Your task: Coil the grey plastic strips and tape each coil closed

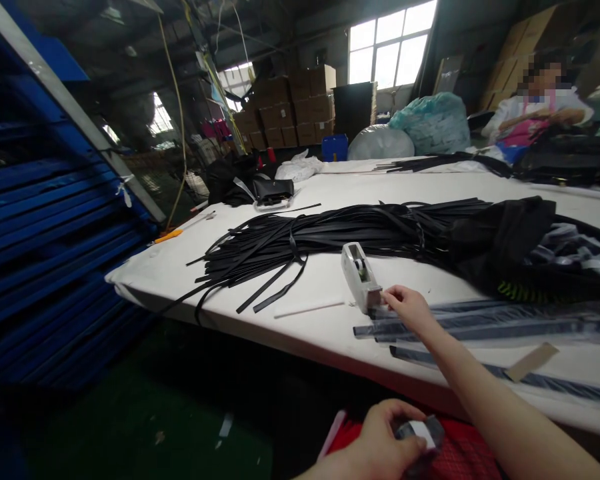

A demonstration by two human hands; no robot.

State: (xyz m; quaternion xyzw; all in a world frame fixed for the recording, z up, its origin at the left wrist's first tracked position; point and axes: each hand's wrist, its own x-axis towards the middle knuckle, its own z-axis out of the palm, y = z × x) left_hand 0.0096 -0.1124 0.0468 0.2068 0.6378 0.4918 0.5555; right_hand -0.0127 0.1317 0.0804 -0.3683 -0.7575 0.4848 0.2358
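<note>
My right hand reaches to the front end of a pale grey tape dispenser on the white table. Its thumb and fingers pinch at the cutting edge, where the tape comes off; the clear tape itself hardly shows. Low in front of me, my left hand is closed around a small dark bundle with a white label or patch on it. What the bundle is made of cannot be told. Beside my right hand lie dark strips in clear plastic.
A long heap of black straps lies across the white table. A white stick and an orange-handled tool lie nearer the left. Blue racking stands left. Another person sits at the far right.
</note>
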